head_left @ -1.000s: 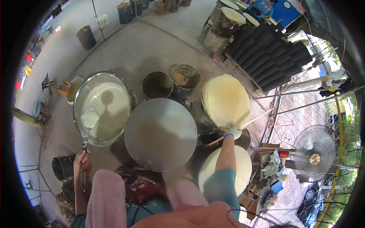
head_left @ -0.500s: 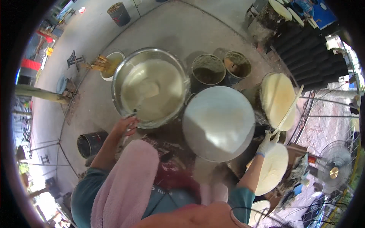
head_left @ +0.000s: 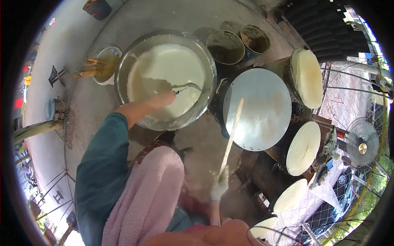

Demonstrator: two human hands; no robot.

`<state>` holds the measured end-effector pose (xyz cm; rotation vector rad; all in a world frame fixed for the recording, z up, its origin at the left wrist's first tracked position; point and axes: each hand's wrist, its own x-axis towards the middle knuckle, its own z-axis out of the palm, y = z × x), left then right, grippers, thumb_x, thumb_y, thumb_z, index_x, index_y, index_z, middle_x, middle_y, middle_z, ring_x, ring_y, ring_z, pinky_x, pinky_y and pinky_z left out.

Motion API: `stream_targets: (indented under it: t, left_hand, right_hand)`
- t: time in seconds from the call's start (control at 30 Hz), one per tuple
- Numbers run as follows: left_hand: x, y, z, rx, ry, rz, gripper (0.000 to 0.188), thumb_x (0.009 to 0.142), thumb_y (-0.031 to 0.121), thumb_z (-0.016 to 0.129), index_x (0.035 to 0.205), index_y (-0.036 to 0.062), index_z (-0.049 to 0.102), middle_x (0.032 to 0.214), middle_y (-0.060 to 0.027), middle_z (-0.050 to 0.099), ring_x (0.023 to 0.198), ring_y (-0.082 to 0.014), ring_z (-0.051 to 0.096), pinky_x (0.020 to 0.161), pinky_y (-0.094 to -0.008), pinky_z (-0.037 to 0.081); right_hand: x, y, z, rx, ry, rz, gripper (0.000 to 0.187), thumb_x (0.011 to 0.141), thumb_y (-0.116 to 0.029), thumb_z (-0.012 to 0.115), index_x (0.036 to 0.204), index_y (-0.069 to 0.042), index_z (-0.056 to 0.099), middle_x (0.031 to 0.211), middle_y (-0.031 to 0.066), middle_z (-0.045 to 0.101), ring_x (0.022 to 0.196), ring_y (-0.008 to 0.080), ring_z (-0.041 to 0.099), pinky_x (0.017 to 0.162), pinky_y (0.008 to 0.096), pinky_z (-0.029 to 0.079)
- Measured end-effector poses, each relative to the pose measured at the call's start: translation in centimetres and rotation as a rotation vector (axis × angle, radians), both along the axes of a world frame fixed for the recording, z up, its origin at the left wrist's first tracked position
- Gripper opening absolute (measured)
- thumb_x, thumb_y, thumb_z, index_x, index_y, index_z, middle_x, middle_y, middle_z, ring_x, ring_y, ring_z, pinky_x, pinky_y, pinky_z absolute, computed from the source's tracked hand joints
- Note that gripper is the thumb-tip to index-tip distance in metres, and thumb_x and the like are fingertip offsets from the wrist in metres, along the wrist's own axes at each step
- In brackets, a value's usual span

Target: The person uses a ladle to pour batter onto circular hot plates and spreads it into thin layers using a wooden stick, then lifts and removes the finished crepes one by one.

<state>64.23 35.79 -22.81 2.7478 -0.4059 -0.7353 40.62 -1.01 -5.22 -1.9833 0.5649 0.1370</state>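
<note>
My left hand (head_left: pixel 164 99) is closed around the handle of a ladle (head_left: pixel 192 85), held over pale, creamy batter (head_left: pixel 168 67). The batter lies in a wide metal basin (head_left: pixel 123 88). Low in front of my body, my right hand (head_left: pixel 219 189) wears a whitish glove and grips a long, flat wooden stick (head_left: pixel 231 138). The stick's far end reaches over the left part of a round, flat griddle (head_left: pixel 262 108). The griddle's surface looks grey and shiny. How deep the ladle sits is hard to tell.
Several round surfaces with pale sheets, such as this one (head_left: pixel 303 148), line the right side. Two dark buckets (head_left: pixel 225 47) stand beyond the griddle. A white bucket (head_left: pixel 106 67) with wooden sticks stands left of the basin. A fan (head_left: pixel 363 143) is at far right.
My left hand has moved right, over the basin, with the ladle. My right hand has drawn left toward my body, bringing the stick from the right-hand sheets to the griddle. The view has shifted.
</note>
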Motion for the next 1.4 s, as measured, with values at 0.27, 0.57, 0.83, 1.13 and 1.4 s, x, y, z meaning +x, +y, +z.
stream_targets:
  t: [0.27, 0.57, 0.83, 1.13, 1.4]
  left_hand:
    - [-16.0, 0.5, -3.9, -0.873, 1.01, 0.955, 0.034, 0.095, 0.032, 0.041, 0.082, 0.0037, 0.053, 0.052, -0.0027, 0.041, 0.037, -0.0142, 0.035, 0.037, -0.0302, 0.03]
    - [-26.1, -6.6, 8.5, -2.051, 1.274, 1.101, 0.031, 0.096, 0.034, 0.036, 0.077, 0.0122, 0.045, 0.045, 0.0101, 0.026, 0.039, -0.0047, 0.026, 0.043, -0.0228, 0.029]
    - [-24.2, -2.4, 28.1, -2.479, 1.266, 1.048, 0.024, 0.096, 0.018, 0.038, 0.106, -0.0034, 0.04, 0.06, 0.0079, 0.04, 0.04, -0.0034, 0.039, 0.043, -0.0208, 0.032]
    - [-11.9, 3.4, 35.1, -1.993, 0.476, 0.6, 0.02, 0.095, 0.022, 0.043, 0.095, 0.0024, 0.047, 0.057, 0.0097, 0.037, 0.04, 0.0002, 0.033, 0.032, -0.0174, 0.022]
    - [-4.9, -0.3, 34.4, -1.441, 0.052, 0.846, 0.017, 0.09, 0.016, 0.045, 0.081, 0.0018, 0.048, 0.056, 0.0036, 0.039, 0.04, -0.007, 0.038, 0.036, -0.0217, 0.028]
  right_hand:
    - [-6.7, 3.0, -2.0, -0.004, 0.199, 0.311, 0.05, 0.088, -0.025, 0.057, 0.134, -0.014, 0.043, 0.091, 0.0052, 0.066, 0.071, 0.0115, 0.06, 0.062, 0.027, 0.051]
    - [-19.2, 2.4, -10.0, 0.349, 0.049, 0.618, 0.03, 0.088, -0.014, 0.058, 0.112, 0.004, 0.057, 0.1, 0.0065, 0.064, 0.092, 0.0119, 0.057, 0.082, 0.0248, 0.044]
    - [-16.6, 0.4, 1.4, 0.163, -0.111, 0.674, 0.04, 0.089, -0.015, 0.056, 0.124, 0.003, 0.049, 0.114, 0.0103, 0.06, 0.099, 0.0156, 0.056, 0.09, 0.0269, 0.042]
    - [-16.0, -0.5, 2.6, 0.53, -0.448, -0.206, 0.049, 0.086, -0.007, 0.055, 0.131, 0.005, 0.039, 0.12, 0.0125, 0.052, 0.089, 0.0146, 0.056, 0.078, 0.0276, 0.05]
    - [-9.6, 0.0, 2.2, 0.448, -0.336, -0.253, 0.05, 0.086, -0.003, 0.055, 0.132, 0.004, 0.038, 0.12, 0.0102, 0.052, 0.094, 0.0147, 0.055, 0.08, 0.0288, 0.049]
